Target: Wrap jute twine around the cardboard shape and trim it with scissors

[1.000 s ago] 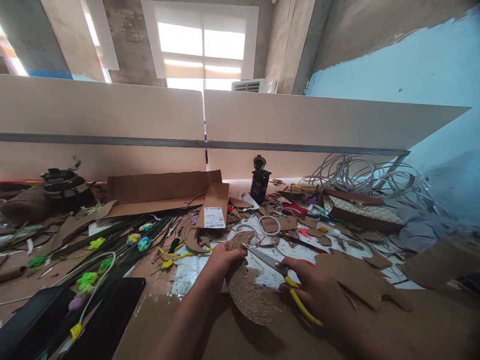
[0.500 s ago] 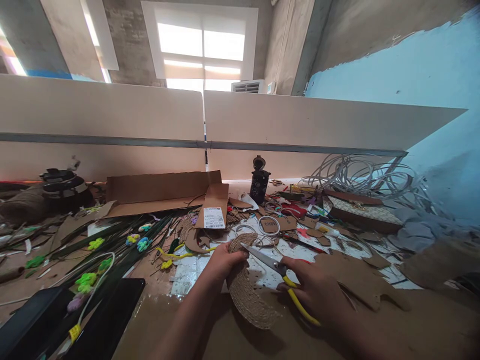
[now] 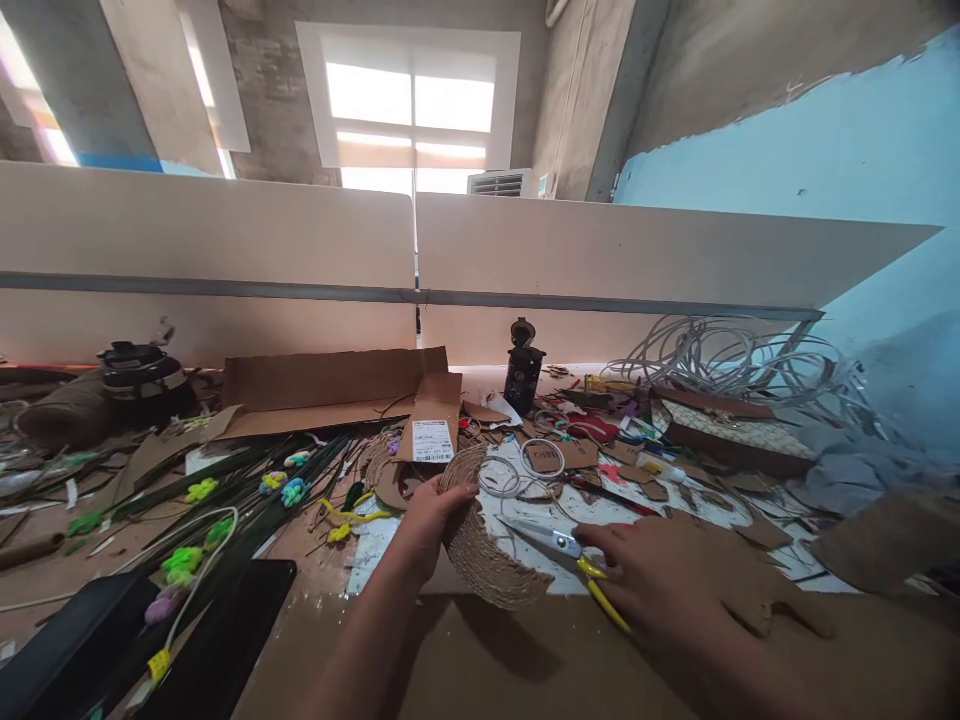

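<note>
My left hand (image 3: 429, 518) pinches the upper left part of a curved, crescent-shaped piece of coiled jute rope (image 3: 491, 565), thumb on its face. The piece is held up over the cardboard sheet, its inner edge ragged. My right hand (image 3: 637, 575) is closed round the yellow handles of a pair of scissors (image 3: 555, 540). The scissor blades point left toward the inner curve of the rope piece and look nearly closed. They appear apart from the rope's edge. The fingers inside the handles are partly hidden.
A brown cardboard sheet (image 3: 360, 660) covers the near table. Around it lie a black phone-like slab (image 3: 225, 640), bright yarn flowers (image 3: 184, 565), an open cardboard box (image 3: 322, 390), a black bottle (image 3: 523, 378), a white ring (image 3: 543, 459), a patterned bag (image 3: 735, 430) and coiled white tubing (image 3: 697, 355).
The scissors have drawn back from the top of the rope piece and dropped slightly. The rope piece has been raised and tilted a little, its lower end now higher.
</note>
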A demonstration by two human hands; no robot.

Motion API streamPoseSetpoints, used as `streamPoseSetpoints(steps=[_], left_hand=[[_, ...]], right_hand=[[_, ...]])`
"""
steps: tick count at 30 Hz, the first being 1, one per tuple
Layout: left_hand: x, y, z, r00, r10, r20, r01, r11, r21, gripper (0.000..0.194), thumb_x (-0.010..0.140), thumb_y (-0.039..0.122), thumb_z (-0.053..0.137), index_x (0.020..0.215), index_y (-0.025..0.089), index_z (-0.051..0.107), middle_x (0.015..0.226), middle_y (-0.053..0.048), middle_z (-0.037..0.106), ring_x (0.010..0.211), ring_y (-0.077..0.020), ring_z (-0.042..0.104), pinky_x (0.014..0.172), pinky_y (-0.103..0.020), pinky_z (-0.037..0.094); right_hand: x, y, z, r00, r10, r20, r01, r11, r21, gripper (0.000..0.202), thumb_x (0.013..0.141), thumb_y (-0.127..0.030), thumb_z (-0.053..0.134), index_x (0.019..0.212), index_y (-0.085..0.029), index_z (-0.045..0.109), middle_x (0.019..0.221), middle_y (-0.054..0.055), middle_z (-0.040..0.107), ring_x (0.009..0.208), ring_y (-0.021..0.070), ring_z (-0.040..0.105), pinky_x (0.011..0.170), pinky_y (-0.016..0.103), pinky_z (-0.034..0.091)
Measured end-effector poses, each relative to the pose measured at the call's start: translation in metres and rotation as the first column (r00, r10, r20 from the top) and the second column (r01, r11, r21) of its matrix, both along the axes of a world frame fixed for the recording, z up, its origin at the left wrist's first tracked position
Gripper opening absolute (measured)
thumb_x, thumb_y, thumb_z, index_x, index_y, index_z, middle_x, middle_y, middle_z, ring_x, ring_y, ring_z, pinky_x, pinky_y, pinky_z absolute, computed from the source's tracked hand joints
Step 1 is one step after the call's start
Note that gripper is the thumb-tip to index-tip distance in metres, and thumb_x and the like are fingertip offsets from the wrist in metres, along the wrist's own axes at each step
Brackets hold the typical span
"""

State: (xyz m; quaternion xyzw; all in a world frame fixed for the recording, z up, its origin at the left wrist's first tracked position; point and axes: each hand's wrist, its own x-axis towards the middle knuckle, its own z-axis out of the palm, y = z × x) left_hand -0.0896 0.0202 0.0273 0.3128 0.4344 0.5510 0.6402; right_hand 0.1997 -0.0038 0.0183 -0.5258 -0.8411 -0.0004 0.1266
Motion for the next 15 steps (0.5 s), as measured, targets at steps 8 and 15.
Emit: streamPoseSetpoints(steps=[8,15], left_hand=[[0.017,-0.004,-0.003,0.997,-0.073,-0.033,0.075,0.996,0.057,0.037,0.052,0.028,0.088,0.083,0.015,0.071,0.073,-0.005,0.074,0.063,-0.0168,0.064,0.062,-0.026,0.049],[0.028,-0.005,-0.004,0.996,-0.070,-0.064,0.076,0.992,0.101,0.040,0.049,0.034,0.092,0.077,0.015,0.070,0.061,-0.001,0.066,0.055,-0.0141,0.057,0.058,-0.025,0.044]], right_hand=[[-0.035,0.012,0.044,0.920,0.022,-0.392,-0.081,0.987,-0.136,0.031,0.093,-0.039,0.050,0.107,-0.025,0.074,0.105,0.008,0.074,0.091,0.0259,0.070,0.074,0.033,0.050],[-0.092,0.036,0.031,0.591,-0.120,-0.798,-0.274,0.900,-0.339,0.031,0.077,-0.048,0.071,0.081,-0.018,0.067,0.078,0.004,0.068,0.076,0.0209,0.062,0.070,0.031,0.046]])
